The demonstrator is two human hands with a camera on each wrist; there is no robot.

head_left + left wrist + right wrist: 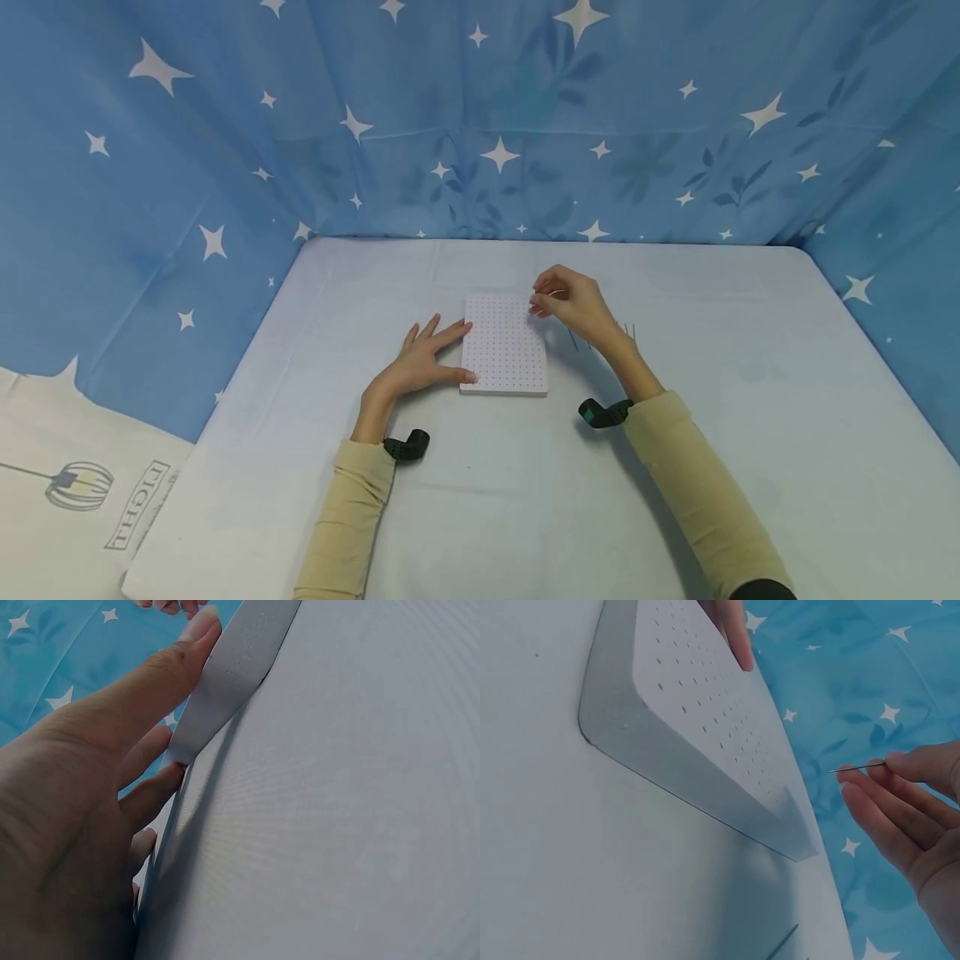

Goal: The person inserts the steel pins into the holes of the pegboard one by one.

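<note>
A white pegboard [505, 348] with rows of small holes lies flat on the table. My left hand [418, 363] is spread along its left side; in the left wrist view the thumb [161, 690] rests on the board's edge, with fairly straight fingers touching the side. Over the far right corner is my right hand [581, 307]. Between its thumb and fingertips it pinches a thin metal pin [856, 768], its free end pointing toward the board and apart from it. More thin pins [573, 340] lie on the table to the right of the board, partly behind the right forearm.
A white cloth-covered table [465, 508] spreads around the board. Blue curtains with white stars [480, 108] hang behind and at the sides. A cream cloth with a lamp drawing [78, 486] is at the lower left. Each wrist wears a small dark camera [407, 446].
</note>
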